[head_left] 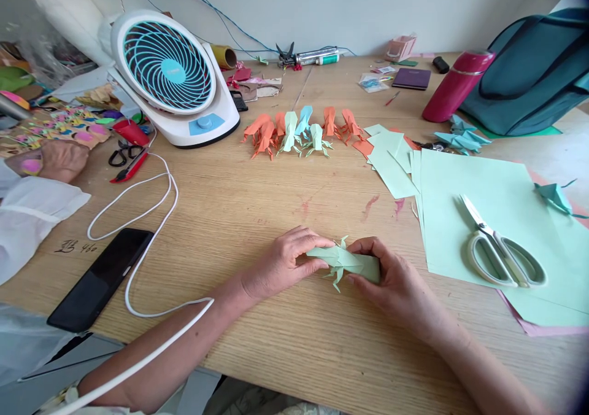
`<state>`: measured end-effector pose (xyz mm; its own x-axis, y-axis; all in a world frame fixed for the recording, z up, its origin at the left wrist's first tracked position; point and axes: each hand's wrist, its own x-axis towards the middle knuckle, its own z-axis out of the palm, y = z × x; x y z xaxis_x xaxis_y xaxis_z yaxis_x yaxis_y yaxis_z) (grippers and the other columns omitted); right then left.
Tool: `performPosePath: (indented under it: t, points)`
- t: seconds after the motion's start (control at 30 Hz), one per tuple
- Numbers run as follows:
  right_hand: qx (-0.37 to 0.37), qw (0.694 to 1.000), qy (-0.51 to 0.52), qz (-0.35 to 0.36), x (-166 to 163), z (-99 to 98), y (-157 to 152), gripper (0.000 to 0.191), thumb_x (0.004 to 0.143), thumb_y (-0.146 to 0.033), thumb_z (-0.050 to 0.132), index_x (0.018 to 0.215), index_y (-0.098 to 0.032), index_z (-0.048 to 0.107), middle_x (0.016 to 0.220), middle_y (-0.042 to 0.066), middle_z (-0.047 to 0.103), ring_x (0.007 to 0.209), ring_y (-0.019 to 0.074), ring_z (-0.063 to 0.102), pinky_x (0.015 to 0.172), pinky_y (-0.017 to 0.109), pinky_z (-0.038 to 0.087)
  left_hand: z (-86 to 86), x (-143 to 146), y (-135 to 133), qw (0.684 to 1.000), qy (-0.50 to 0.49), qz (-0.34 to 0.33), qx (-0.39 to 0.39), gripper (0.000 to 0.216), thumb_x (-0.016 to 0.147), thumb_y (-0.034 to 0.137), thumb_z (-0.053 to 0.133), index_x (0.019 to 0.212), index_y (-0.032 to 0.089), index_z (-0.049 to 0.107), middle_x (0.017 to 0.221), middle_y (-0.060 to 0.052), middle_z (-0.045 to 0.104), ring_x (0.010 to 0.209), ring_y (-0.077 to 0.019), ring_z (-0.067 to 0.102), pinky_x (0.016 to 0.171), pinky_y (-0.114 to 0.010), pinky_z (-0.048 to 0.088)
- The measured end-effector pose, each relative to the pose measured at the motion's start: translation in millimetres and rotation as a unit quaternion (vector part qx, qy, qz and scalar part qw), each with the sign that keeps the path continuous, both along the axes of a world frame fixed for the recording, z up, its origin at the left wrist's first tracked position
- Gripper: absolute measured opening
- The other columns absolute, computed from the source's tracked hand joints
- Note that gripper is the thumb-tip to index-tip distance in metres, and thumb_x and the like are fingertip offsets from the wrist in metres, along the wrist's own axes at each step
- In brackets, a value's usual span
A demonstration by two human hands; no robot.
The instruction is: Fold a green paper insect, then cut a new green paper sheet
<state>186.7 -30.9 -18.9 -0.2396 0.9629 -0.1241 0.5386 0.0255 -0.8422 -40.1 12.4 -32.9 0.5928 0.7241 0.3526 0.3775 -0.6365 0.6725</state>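
A pale green folded paper figure (343, 258) with thin pointed legs is held just above the wooden table. My left hand (294, 255) pinches its narrower left end between thumb and fingers. Around its broad right end my right hand (386, 277) is closed, thumb below and fingers above. Several finished paper figures stand in a group farther back: orange ones (264, 134), pale green ones (289, 134) and a blue one (304, 121).
Scissors (499, 249) lie on green paper sheets (473, 175) at right, near cut pieces (391, 160). A fan (170, 71), white cable (170, 188) and phone (101, 280) are on the left. Another person's hand (64, 157) rests there. A pink bottle (458, 86) stands by a bag (529, 71).
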Motion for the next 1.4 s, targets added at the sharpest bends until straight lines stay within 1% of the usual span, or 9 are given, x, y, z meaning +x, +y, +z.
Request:
performPosePath:
  t: [0.2,0.4,0.47,0.6,0.73,0.9,1.03,1.17,1.4]
  points:
    - [0.023,0.999,-0.039,-0.013,-0.1,-0.3,-1.6,0.021,0.081,-0.026,0.062,0.102,-0.026,0.058,0.085,-0.002,0.065,0.07,0.0158,0.057,0.064,0.027,0.043,-0.9,-0.9,0.8,1.0,-0.008,-0.013,0.009,0.028,0.087,0.024,0.067,0.114,0.018,0.065,0.099,-0.007,0.07,0.092,-0.0175,0.061,0.084,-0.032,0.049]
    - [0.051,0.999,0.001,0.009,1.0,-0.2,-0.2,0.02,0.081,-0.023,0.062,0.101,-0.026,0.06,0.098,0.003,0.065,0.083,0.0192,0.06,0.068,0.027,0.046,-1.5,-0.3,0.4,1.0,-0.008,-0.005,0.015,0.026,0.086,0.022,0.067,0.112,0.018,0.065,0.098,-0.007,0.07,0.091,-0.0175,0.062,0.083,-0.031,0.049]
    - [0.043,0.999,0.006,0.01,2.0,1.0,-0.1,0.019,0.082,-0.025,0.062,0.101,-0.025,0.061,0.098,0.003,0.066,0.083,0.0196,0.06,0.066,0.027,0.046,-1.4,0.0,0.8,1.0,-0.012,-0.005,0.016,0.026,0.086,0.022,0.068,0.111,0.017,0.065,0.097,-0.006,0.07,0.09,-0.0172,0.062,0.082,-0.031,0.049]
    - [-0.012,1.0,0.018,-0.004,3.4,1.9,0.0,0.021,0.083,-0.029,0.063,0.104,-0.025,0.062,0.087,0.0,0.067,0.071,0.0169,0.058,0.06,0.026,0.044,0.8,0.0,1.6,1.0,-0.017,0.0,0.026,0.027,0.085,0.025,0.069,0.111,0.017,0.065,0.096,-0.005,0.07,0.09,-0.0166,0.062,0.082,-0.03,0.049]
    - [-0.049,0.996,0.067,-0.009,3.8,-1.5,1.5,0.025,0.083,-0.034,0.064,0.106,-0.024,0.064,0.088,-0.001,0.068,0.069,0.0159,0.056,0.059,0.025,0.043,3.9,-0.7,1.3,0.999,-0.017,-0.002,0.047,0.027,0.087,0.026,0.067,0.113,0.018,0.065,0.097,-0.005,0.07,0.09,-0.0167,0.061,0.083,-0.031,0.049]
    - [-0.032,0.998,0.056,-0.015,2.3,-2.9,0.6,0.024,0.083,-0.031,0.064,0.106,-0.024,0.064,0.087,-0.001,0.068,0.069,0.0158,0.057,0.059,0.024,0.043,2.5,-1.4,1.7,0.997,-0.024,-0.008,0.069,0.027,0.088,0.024,0.065,0.115,0.018,0.065,0.098,-0.007,0.07,0.09,-0.017,0.061,0.083,-0.032,0.051]
    - [0.001,1.0,0.029,-0.012,-0.1,-1.6,-2.0,0.023,0.084,-0.03,0.063,0.106,-0.024,0.064,0.089,0.0,0.069,0.072,0.0168,0.058,0.06,0.025,0.043,1.4,-2.7,3.1,0.998,-0.022,-0.02,0.057,0.028,0.089,0.023,0.064,0.116,0.017,0.066,0.098,-0.008,0.07,0.09,-0.0165,0.062,0.082,-0.033,0.052]
    - [0.005,1.0,0.023,-0.009,0.0,-2.5,-1.7,0.023,0.084,-0.033,0.063,0.106,-0.025,0.063,0.082,-0.001,0.067,0.066,0.016,0.055,0.058,0.025,0.042,2.0,-4.1,3.6,0.998,-0.005,-0.03,0.049,0.029,0.089,0.023,0.063,0.118,0.018,0.065,0.097,-0.008,0.069,0.09,-0.0167,0.062,0.081,-0.032,0.052]
    - [-0.005,1.0,0.03,-0.007,1.4,-0.8,1.0,0.025,0.084,-0.037,0.063,0.104,-0.023,0.065,0.079,0.0,0.068,0.063,0.016,0.055,0.056,0.025,0.043,5.8,-4.6,2.5,0.994,0.036,-0.027,0.104,0.028,0.092,0.023,0.058,0.119,0.018,0.063,0.096,-0.008,0.067,0.089,-0.0172,0.059,0.082,-0.034,0.051]
